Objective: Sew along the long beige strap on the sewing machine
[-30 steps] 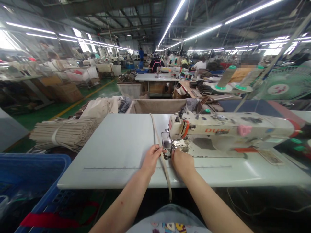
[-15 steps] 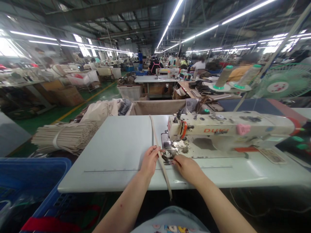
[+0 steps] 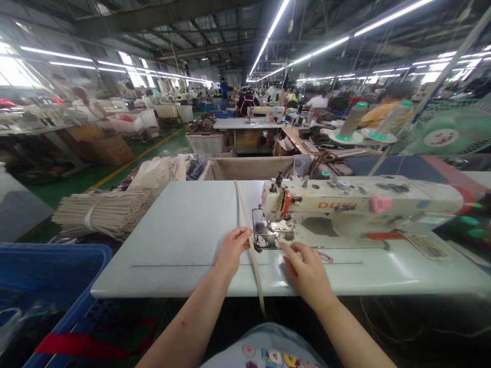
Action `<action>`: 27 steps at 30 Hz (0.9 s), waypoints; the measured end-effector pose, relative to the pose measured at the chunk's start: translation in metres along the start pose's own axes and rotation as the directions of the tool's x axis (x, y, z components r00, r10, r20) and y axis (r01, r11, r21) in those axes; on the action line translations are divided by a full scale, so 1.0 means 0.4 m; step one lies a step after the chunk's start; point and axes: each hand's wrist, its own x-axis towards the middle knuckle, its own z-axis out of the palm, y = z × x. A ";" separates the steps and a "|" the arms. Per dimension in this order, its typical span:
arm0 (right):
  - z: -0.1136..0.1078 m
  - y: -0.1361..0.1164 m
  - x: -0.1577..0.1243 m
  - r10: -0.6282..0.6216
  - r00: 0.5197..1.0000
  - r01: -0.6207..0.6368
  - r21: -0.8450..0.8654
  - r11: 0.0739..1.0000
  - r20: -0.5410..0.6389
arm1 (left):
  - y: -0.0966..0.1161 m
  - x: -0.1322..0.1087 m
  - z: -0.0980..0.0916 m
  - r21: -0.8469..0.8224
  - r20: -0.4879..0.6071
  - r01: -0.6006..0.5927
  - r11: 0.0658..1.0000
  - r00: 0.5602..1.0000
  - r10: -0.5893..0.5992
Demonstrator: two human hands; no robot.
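Note:
A narrow beige fabric strip (image 3: 255, 266) runs across the white sewing table and hangs over its front edge. My left hand (image 3: 231, 251) is closed at the strip, its thumb and fingertips pinched at the left edge. Right of the strip stands the sewing machine (image 3: 337, 202), its needle area and metal plate close to both hands. My right hand (image 3: 309, 268) hovers before that plate, index finger and thumb apart. A small pink looped handle (image 3: 326, 257) shows at the right side of this hand; I cannot tell whether it touches the hand.
A tied bundle of beige strips (image 3: 102, 212) lies left of the table (image 3: 184, 225). A blue basket (image 3: 57, 255) stands at the lower left. Thread cones (image 3: 353, 122) and a green fan (image 3: 445, 135) are at the right. A fabric-lined bin (image 3: 249, 167) sits behind the table.
My right hand has moved right from the plate's front edge and its fingers have spread. The pink handle has come into view. My left hand has shifted slightly left.

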 end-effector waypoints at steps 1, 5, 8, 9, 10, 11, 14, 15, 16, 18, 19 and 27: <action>0.005 -0.027 0.012 -0.122 0.992 0.121 0.036 0.992 0.026 | 0.006 -0.003 0.002 0.008 0.005 0.021 1.000 1.000 -0.021; 0.028 -0.111 0.066 -0.439 0.897 0.426 0.158 0.891 0.055 | 0.017 -0.012 -0.001 0.070 0.041 0.068 0.995 0.997 -0.071; 0.041 -0.138 0.089 -0.476 0.880 0.462 0.220 0.859 0.010 | 0.013 -0.011 -0.018 0.116 0.089 0.065 0.991 0.993 -0.075; 0.043 -0.141 0.093 -0.473 0.881 0.460 0.234 0.856 -0.002 | 0.011 -0.008 -0.026 0.143 0.084 0.055 0.988 0.994 -0.067; 0.044 -0.143 0.094 -0.467 0.884 0.456 0.244 0.856 -0.012 | 0.010 -0.003 -0.034 0.189 0.054 0.038 0.981 0.997 -0.049; 0.044 -0.144 0.094 -0.462 0.887 0.451 0.250 0.856 -0.019 | 0.010 0.002 -0.042 0.262 0.005 0.007 0.965 1.000 -0.009; 0.040 -0.147 0.087 -0.464 0.886 0.452 0.272 0.850 -0.022 | 0.016 0.021 -0.059 0.604 -0.050 -0.160 0.781 0.970 0.238; 0.038 -0.149 0.085 -0.471 0.882 0.457 0.275 0.846 -0.017 | 0.020 0.027 -0.061 0.704 0.016 -0.232 0.671 0.950 0.312; 0.037 -0.151 0.082 -0.479 0.878 0.463 0.278 0.842 -0.009 | 0.024 0.033 -0.059 0.773 0.112 -0.305 0.556 0.929 0.353; 0.037 -0.156 0.078 -0.492 0.871 0.470 0.279 0.838 0.011 | 0.030 0.046 -0.050 0.827 0.299 -0.425 0.367 0.887 0.351; 0.037 -0.157 0.077 -0.495 0.869 0.470 0.278 0.838 0.020 | 0.033 0.052 -0.044 0.830 0.370 -0.467 0.305 0.870 0.325; 0.037 -0.114 0.064 -0.447 0.888 0.414 0.236 0.879 0.110 | 0.038 0.114 -0.022 0.764 0.416 -0.487 0.423 0.873 0.254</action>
